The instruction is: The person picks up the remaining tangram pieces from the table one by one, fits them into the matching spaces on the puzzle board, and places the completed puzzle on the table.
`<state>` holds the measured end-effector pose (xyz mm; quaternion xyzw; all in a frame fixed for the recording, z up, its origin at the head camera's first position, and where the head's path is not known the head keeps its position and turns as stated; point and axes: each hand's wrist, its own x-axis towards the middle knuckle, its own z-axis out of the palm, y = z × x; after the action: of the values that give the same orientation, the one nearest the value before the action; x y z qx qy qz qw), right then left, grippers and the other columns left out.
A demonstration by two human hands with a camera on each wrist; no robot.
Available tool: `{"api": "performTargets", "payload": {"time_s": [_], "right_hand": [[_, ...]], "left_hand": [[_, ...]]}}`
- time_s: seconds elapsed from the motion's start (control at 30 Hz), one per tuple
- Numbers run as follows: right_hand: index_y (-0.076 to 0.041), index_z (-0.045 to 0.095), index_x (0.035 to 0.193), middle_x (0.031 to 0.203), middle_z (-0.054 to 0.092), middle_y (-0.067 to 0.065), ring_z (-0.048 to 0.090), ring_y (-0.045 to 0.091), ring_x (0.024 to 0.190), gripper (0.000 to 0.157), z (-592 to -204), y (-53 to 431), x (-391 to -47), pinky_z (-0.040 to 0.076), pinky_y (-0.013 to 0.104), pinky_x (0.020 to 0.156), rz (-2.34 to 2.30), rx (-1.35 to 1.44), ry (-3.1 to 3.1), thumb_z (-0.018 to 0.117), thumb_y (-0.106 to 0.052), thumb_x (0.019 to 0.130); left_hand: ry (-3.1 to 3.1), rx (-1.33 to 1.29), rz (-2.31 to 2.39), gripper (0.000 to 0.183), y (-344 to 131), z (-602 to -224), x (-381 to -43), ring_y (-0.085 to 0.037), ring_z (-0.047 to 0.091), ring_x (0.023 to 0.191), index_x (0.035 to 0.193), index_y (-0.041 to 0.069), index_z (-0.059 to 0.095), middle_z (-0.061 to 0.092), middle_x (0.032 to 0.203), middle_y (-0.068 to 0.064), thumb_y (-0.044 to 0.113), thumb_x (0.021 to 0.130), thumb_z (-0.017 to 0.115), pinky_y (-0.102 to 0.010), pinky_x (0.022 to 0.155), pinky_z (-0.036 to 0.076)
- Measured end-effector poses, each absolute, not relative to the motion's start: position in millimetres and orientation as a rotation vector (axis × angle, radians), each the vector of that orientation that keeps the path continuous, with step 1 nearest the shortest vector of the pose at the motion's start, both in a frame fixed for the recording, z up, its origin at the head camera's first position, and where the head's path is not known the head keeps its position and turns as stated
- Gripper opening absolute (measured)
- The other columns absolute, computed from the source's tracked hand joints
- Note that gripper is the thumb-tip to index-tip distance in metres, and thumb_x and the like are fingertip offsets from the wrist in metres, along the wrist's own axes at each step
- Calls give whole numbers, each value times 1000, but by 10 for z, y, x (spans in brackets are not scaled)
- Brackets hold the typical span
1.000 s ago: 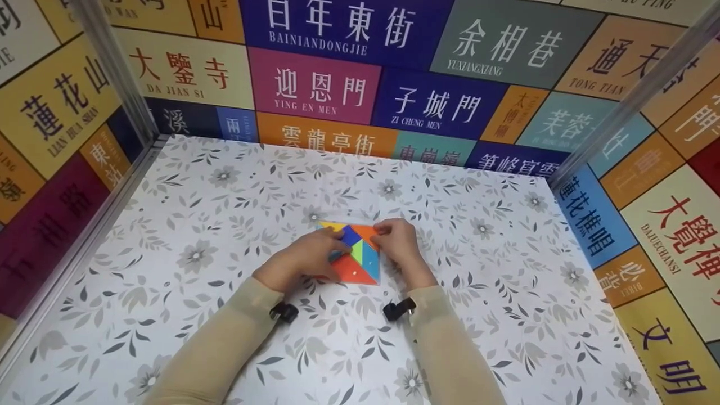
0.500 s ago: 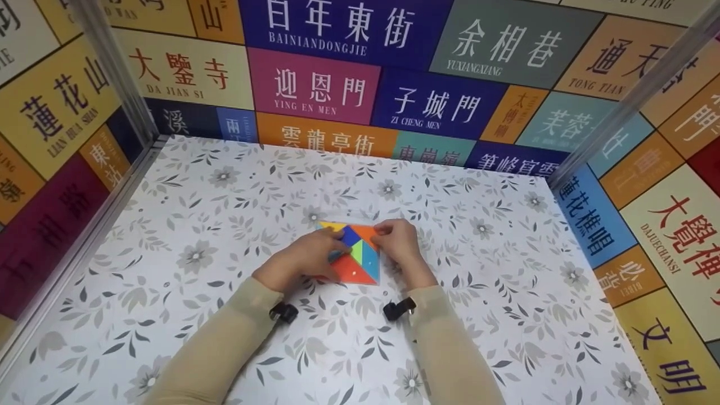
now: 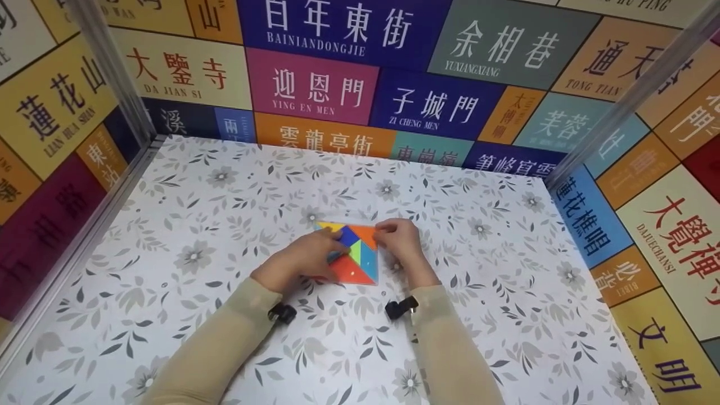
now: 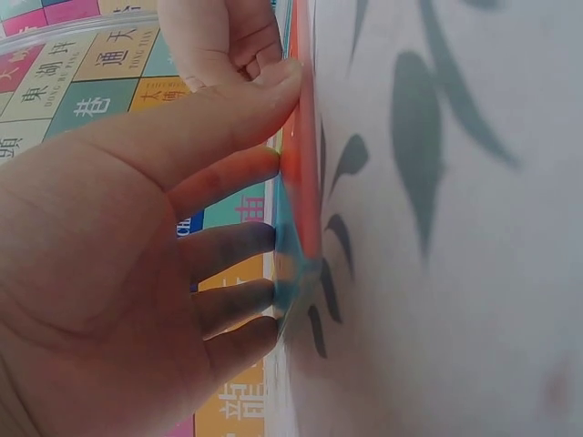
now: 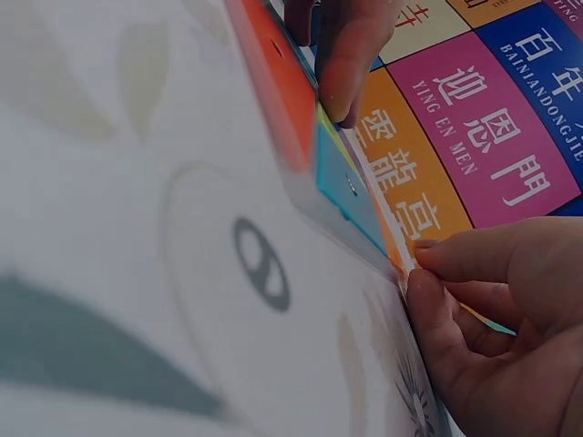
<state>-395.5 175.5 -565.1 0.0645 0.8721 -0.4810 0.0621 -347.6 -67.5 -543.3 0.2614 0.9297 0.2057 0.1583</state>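
Observation:
A square tangram lies flat mid-table in the head view, its pieces fitted together. It shows a red piece (image 3: 355, 273), a dark blue one (image 3: 350, 235), a yellow one (image 3: 332, 226), a light green one (image 3: 356, 252), a teal one (image 3: 369, 262) and an orange triangle (image 3: 363, 234). My left hand (image 3: 306, 253) rests over its left side, fingers spread and fingertips on the pieces, hiding that part. At the upper right corner, thumb and forefinger of my right hand (image 3: 400, 239) pinch the orange triangle. In the right wrist view the teal piece (image 5: 344, 187) sits beside these fingertips.
The table (image 3: 225, 315) has a white cloth with grey flowers and leaves. Colourful panels (image 3: 320, 87) with lettering stand along the back and both sides. Clear posts (image 3: 624, 101) rise at the back corners. A black wrist camera (image 3: 401, 307) sits on each wrist.
The head view has shifted slightly. My right hand has moved a little to the right at the tangram's corner; my left hand stays in place over the pieces.

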Motion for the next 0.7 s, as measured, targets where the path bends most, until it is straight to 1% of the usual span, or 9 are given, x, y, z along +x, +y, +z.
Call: {"api": "performTargets", "payload": {"time_s": [0.1,0.3,0.5,0.6,0.7], "right_hand": [[-10,79,113,104,74,8,70,17,85,19,-5679,1776,-3977,59,26,79,-1605,265,2525,76,-17,96],[-4,79,112,92,72,6,68,13,76,17,-5753,1768,-4038,61,24,74,-1827,289,2370,73,-12,99],[-5,78,113,86,70,3,65,14,72,17,-5755,1761,-4071,58,24,70,-1851,295,2348,72,-14,100],[-1,76,117,85,69,2,63,14,72,21,-5711,1775,-4091,56,23,69,-1934,284,2253,71,-12,101],[5,72,126,88,68,1,63,14,73,29,-5606,1866,-4109,57,23,70,-1996,206,2173,70,-11,102]], "left_hand": [[2652,743,604,64,-679,-5453,-3489,-37,30,161,142,22,70,43,170,-11,28,82,91,-51,129,34],[2681,807,612,62,-725,-5517,-3518,-44,34,158,136,18,74,46,166,-18,28,78,92,-54,126,38],[2684,837,609,58,-731,-5518,-3531,-47,36,157,134,17,75,49,163,-20,25,79,91,-54,126,38],[2683,820,595,56,-728,-5485,-3552,-43,40,156,133,17,76,56,159,-15,26,81,91,-52,126,39],[2686,759,596,53,-743,-5396,-3585,-35,50,149,135,17,75,64,151,-9,24,85,89,-49,124,41]]}}
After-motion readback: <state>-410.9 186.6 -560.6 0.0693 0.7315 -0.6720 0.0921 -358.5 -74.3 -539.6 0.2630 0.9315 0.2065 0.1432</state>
